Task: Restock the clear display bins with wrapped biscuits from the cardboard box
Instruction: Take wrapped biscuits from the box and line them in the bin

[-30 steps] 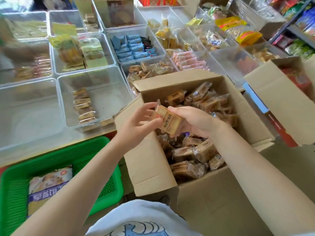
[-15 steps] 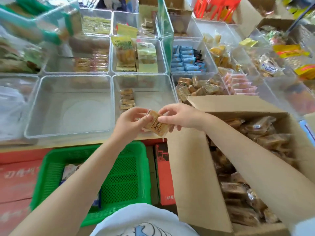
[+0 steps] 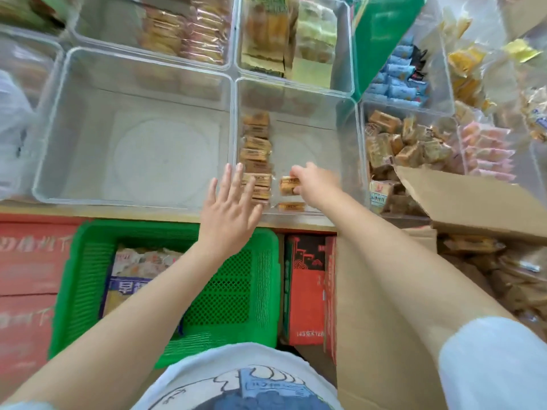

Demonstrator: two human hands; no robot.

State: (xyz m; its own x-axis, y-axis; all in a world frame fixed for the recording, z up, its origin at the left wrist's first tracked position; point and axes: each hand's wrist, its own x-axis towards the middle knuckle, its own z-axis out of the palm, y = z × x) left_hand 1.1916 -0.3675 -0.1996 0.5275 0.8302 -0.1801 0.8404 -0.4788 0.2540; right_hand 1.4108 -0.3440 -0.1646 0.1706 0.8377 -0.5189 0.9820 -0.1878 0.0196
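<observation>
I am reaching my right hand (image 3: 315, 182) into a clear display bin (image 3: 349, 137), my fingers pinching a wrapped biscuit (image 3: 289, 184) just beside a column of biscuits (image 3: 256, 155) along the bin's left wall. My left hand (image 3: 229, 207) is hovering at the bin's near edge, fingers straight and spread, holding nothing. The cardboard box (image 3: 461, 199) of biscuits is sitting open to my right.

Clear bins (image 3: 359, 161) held tan-and-brown wrapped biscuits (image 3: 256, 156). A green mesh-patterned basket (image 3: 233, 291) stood beside a red carton (image 3: 305, 291) with dark artwork and a plain brown cardboard box (image 3: 461, 199). Blue packets (image 3: 398, 81) and pink packets (image 3: 485, 152) lay further back.
</observation>
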